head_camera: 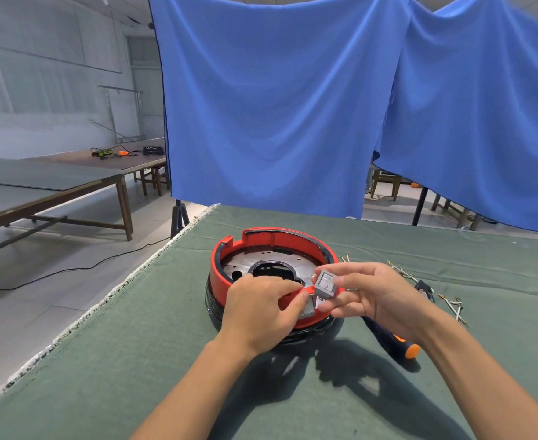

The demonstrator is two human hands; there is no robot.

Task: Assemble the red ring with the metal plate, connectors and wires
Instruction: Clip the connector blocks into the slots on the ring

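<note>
Now the right hand (377, 295) pinches a grey rocker switch (325, 283) above the red ring (280, 241)'s near rim, which the left hand (261, 311) grips.

Bright even light, soft shadows below, wide-angle edge warping.

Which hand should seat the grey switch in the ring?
Right. The right hand already pinches the switch beside the red ring; the left hand grips the ring's near edge.
</note>
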